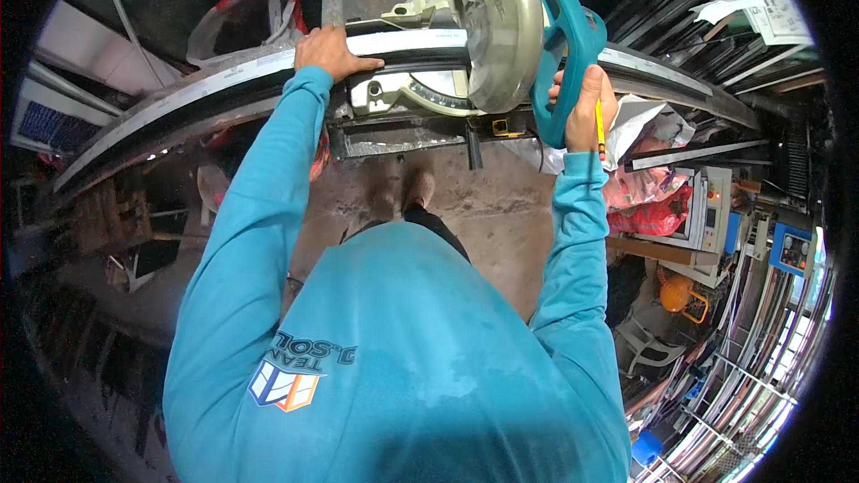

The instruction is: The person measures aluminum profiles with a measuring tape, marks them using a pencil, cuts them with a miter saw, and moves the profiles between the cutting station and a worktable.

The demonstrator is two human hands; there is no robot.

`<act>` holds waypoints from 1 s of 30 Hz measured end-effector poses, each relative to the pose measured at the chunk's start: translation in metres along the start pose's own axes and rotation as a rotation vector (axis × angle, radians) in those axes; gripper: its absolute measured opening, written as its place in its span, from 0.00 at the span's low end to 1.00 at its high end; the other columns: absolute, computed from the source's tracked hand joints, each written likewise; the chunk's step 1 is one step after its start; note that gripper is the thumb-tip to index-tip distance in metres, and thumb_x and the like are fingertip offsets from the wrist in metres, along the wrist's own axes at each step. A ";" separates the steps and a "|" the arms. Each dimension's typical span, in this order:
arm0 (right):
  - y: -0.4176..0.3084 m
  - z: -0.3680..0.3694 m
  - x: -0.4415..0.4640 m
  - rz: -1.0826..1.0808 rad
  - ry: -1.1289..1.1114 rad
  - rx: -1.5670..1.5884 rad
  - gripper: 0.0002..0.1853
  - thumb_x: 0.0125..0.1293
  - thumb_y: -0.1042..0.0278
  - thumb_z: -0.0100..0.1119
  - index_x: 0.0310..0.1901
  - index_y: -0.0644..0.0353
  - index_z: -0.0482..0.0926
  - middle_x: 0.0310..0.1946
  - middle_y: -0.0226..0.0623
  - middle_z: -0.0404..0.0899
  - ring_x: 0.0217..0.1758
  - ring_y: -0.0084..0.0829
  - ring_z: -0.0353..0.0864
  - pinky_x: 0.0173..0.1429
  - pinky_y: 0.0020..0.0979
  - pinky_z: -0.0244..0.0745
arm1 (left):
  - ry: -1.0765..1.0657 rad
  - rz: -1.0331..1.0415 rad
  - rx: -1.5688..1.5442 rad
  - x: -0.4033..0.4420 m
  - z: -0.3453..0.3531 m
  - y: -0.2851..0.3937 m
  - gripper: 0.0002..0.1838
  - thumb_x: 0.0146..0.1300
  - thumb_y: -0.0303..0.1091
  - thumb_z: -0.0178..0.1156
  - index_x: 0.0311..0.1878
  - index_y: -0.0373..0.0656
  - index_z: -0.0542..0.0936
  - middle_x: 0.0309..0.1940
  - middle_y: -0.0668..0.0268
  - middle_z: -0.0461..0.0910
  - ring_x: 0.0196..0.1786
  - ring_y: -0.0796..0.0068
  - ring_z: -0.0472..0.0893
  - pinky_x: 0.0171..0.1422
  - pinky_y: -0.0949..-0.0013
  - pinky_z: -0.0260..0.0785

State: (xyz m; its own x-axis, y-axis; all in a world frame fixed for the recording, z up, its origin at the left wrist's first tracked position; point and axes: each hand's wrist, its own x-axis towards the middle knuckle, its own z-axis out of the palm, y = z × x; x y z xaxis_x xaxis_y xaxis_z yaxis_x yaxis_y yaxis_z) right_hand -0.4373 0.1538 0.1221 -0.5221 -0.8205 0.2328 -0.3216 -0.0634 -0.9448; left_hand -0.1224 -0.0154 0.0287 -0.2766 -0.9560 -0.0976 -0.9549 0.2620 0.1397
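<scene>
A mitre saw (506,31) with a pale round blade guard and a teal handle (575,40) stands in front of me. My right hand (592,107) is closed around the near end of that handle. A yellow pencil (600,121) sticks out along the same hand; its exact hold is unclear. Across the saw's base lies a long profile (228,79) with a white printed face, passing behind the guard. My left hand (329,52) grips it left of the guard, fingers over the top and thumb stretched toward the blade. The guard hides the blade's contact area.
Dark bars (658,13) are stacked at the upper right. Red and pink plastic bags (651,206) lie right of the saw, near a grey machine (713,215). A yellow tape measure (506,128) sits below the saw base. A white chair (646,344) stands at right.
</scene>
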 end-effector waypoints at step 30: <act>-0.118 -0.010 0.158 0.226 -0.275 0.256 0.33 0.71 0.37 0.44 0.44 0.67 0.80 0.33 0.44 0.83 0.31 0.32 0.85 0.38 0.31 0.82 | 0.043 0.013 -0.062 -0.007 -0.012 0.003 0.44 0.35 0.72 0.70 0.45 0.40 0.84 0.44 0.56 0.81 0.52 0.58 0.79 0.58 0.55 0.67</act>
State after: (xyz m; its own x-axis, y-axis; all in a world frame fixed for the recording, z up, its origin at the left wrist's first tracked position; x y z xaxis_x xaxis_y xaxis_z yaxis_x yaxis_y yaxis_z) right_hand -0.4897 0.0374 0.2726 -0.3163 -0.9484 -0.0235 0.0004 0.0246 -0.9997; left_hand -0.1218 -0.0093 0.0415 -0.2829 -0.9577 -0.0534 -0.9424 0.2672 0.2013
